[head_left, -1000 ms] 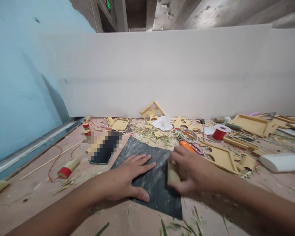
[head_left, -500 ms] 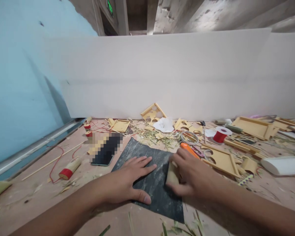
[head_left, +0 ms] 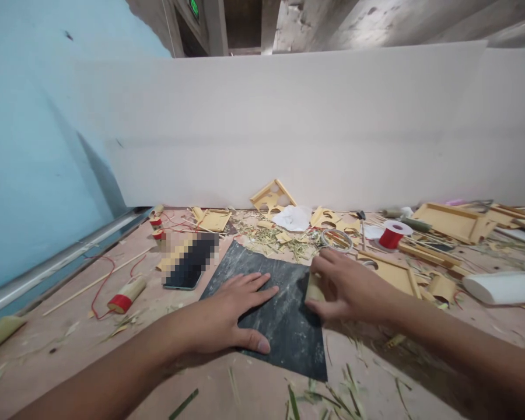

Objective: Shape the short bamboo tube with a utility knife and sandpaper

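A dark, dusty sheet [head_left: 289,326], perhaps sandpaper, lies flat on the worktable in front of me. My left hand [head_left: 238,312] rests spread on its left part, fingers pointing to the right and thumb lower down. Over the sheet's right edge, my right hand [head_left: 341,286] is closed round a short bamboo piece [head_left: 315,290], whose pale side shows between fingers and thumb. The underside of that piece is hidden.
Left are a phone [head_left: 190,262] and a red-banded bamboo tube [head_left: 126,294] with red string. Shavings [head_left: 284,242], a red spool [head_left: 391,236], wooden frames [head_left: 448,221] and a white roll [head_left: 499,289] lie behind and right. A white panel [head_left: 289,128] stands behind.
My right hand has moved slightly up and right on the sheet with the bamboo piece, now covering the orange tool. My left hand stays in place. The view has shifted slightly.
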{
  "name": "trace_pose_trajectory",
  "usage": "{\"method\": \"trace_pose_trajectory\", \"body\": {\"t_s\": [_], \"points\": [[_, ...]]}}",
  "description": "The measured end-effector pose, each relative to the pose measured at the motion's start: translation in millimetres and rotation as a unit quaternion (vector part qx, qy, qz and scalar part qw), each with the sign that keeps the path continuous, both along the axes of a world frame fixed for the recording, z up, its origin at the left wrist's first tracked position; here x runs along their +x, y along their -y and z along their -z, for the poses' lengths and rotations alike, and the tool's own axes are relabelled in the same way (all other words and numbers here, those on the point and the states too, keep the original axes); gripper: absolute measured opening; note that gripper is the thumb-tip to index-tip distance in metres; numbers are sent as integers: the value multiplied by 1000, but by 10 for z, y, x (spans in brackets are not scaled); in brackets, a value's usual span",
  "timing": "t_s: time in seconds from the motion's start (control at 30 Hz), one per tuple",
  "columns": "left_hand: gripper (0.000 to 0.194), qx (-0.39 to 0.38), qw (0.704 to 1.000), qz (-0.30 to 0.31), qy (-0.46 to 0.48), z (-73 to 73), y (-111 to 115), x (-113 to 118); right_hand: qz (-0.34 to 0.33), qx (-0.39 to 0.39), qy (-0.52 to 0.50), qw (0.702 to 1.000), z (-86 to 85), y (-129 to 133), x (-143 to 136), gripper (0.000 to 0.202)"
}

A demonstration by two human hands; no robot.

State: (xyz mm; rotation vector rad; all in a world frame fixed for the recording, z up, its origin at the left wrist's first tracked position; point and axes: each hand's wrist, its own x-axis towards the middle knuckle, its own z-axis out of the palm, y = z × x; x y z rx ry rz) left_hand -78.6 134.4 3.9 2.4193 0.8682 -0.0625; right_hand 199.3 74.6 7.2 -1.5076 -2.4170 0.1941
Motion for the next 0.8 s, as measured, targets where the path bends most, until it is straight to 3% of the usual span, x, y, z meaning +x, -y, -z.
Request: {"method": "trace_pose_trajectory", "body": {"t_s": [0.07,0.2,0.33,0.4,0.57,0.73,0.8], "points": [[95,-7,1000,-1,3,7,-2,-3,-3,-5,-3,1000,-13,48,-43,32],[95,-17,1000,0,11,24,-9,-8,-127,-40,-43,990,12,162,-158,46],[95,-11,1000,-6,-11,0,-7,3,-6,-7,11,1000,-4,21,-12,33],[95,-10,1000,-3,-15,-14,-6,9,23,5,34,999,-24,-32,45,31],[97,-8,1000,-3,-7,-8,-10,4,-63,-46,-5,997,-47,23,-23,34],[95,-16,1000,-3,0,13,-19,-5,11,-23,-6,1000,-22,23,-17,25],[96,-18,1000,-4,3,19,-18,-3,-28,-26,-19,999,0,48,-39,29]]}}
